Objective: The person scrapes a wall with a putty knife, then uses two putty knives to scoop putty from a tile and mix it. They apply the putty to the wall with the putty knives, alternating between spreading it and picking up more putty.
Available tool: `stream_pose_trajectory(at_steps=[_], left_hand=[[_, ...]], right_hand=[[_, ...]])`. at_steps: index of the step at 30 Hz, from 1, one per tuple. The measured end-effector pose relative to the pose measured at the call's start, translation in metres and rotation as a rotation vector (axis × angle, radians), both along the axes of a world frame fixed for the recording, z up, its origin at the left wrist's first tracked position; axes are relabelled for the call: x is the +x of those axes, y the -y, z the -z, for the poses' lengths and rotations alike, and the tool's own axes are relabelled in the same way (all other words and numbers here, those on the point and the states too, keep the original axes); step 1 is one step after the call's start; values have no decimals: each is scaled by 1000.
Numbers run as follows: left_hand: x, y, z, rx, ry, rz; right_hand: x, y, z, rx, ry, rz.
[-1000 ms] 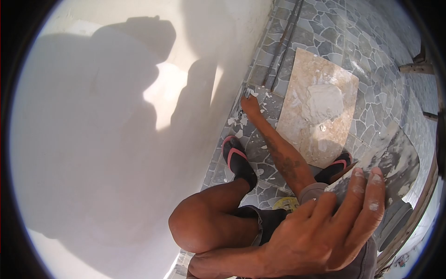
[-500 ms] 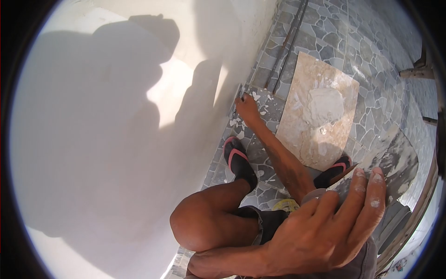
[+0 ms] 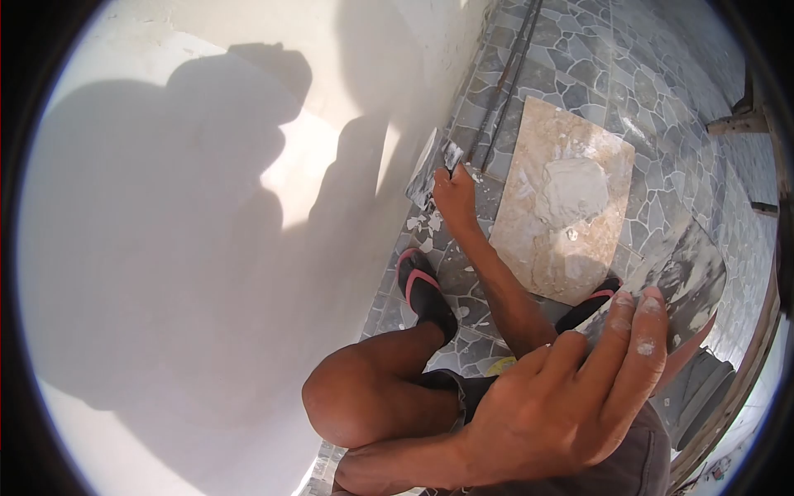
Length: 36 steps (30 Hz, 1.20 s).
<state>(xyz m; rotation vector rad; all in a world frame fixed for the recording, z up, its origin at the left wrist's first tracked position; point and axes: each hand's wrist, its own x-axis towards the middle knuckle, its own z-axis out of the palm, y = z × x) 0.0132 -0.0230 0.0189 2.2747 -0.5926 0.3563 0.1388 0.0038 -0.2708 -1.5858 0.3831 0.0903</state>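
Observation:
My left hand (image 3: 571, 397), large in the lower right, grips a wide putty knife (image 3: 682, 277) with a putty-smeared metal blade. Two of its fingers, dabbed with white, lie stretched along the blade. Farther off, my right hand (image 3: 455, 198) is closed on a second putty knife (image 3: 423, 178), its broad blade beside the foot of the wall (image 3: 182, 248). White flakes (image 3: 430, 221) of putty lie on the stone-pattern floor just below that hand. To its right, a beige tile board (image 3: 517, 219) bears a mound of wet white putty (image 3: 576, 190).
Two thin dark rods (image 3: 504, 91) lie along the wall's base. My feet, in dark socks and pink-strapped flip-flops (image 3: 422, 281), stand left of and below the board. Wooden pieces (image 3: 736, 124) jut in at the right. Shadows fall across the wall.
My right hand has shifted slightly right and turned its putty knife, so the broad blade now shows. My left hand and its knife have moved slightly left.

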Motion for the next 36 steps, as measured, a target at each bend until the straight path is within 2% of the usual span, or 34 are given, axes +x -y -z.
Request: stream_pose_trajectory(at_steps=[5, 12, 14, 17, 20, 23, 26, 29, 30, 33, 36], left_hand=[[-1, -1, -1, 14, -8, 24], [-2, 6, 5, -18, 14, -17], [-1, 7, 6, -30, 34, -23], [-3, 2, 1, -10, 29, -2], [-6, 2, -6, -6, -11, 9], [-8, 5, -4, -33, -8, -14], [-5, 4, 4, -22, 44, -31], [-2, 5, 10, -53, 60, -53], [-1, 5, 11, -63, 59, -59], [1, 3, 11, -70, 58, -72], [2, 0, 4, -127, -18, -91]], right_hand=[[39, 1, 71, 26, -114, -12], [60, -9, 63, -27, -110, -35], [64, -8, 44, -99, -77, -77], [61, -8, 8, -26, -41, -89], [55, -7, -31, -100, 63, -107], [41, -14, -67, -69, 310, -64], [20, -15, -116, -72, 354, -155], [2, -29, -133, -27, 533, -142], [-8, -30, -141, -52, 532, -195], [-33, -44, -152, -190, 824, -158], [-61, -53, -164, -160, 897, -216]])
